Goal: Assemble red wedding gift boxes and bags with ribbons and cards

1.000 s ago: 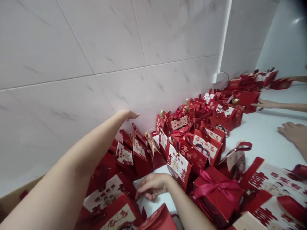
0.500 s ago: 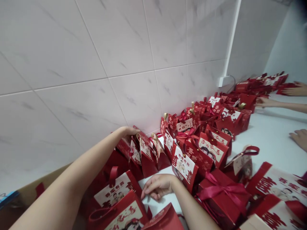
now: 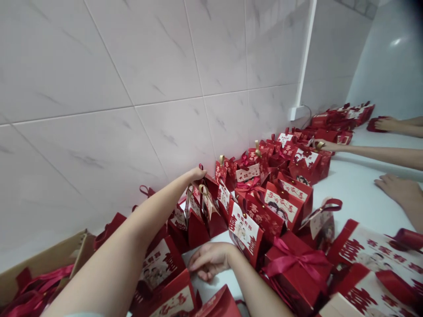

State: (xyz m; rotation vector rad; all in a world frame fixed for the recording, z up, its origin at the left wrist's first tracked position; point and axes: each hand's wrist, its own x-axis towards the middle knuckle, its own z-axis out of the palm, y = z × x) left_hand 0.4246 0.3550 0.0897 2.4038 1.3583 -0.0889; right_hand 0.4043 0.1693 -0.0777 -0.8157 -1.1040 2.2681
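Observation:
My left hand point(image 3: 198, 174) reaches to the wall, its fingers closed at the top of a red gift box point(image 3: 211, 186) behind the front row. Most of that box is hidden by the boxes before it. My right hand point(image 3: 210, 261) rests low on the white table point(image 3: 222, 278), fingers loosely curled with nothing visible in them. Its fingertips lie close to a red and white gift box point(image 3: 161, 264); whether they touch it I cannot tell. Just beyond it stand several upright gift boxes with strap handles, among them a white-fronted box point(image 3: 244, 229).
A cardboard carton point(image 3: 81, 255) with red ribbons is at the left. A ribbon-tied red box point(image 3: 297, 268) stands at the right. Gift boxes crowd along the tiled wall point(image 3: 172, 132). Other people's hands point(image 3: 395, 187) are at the far right among boxes and on the table.
My left hand has moved right along the wall with a gift box. My right hand has hardly moved. The view has swung slightly left, showing more carton. At right, another person's hand has reached toward the boxes.

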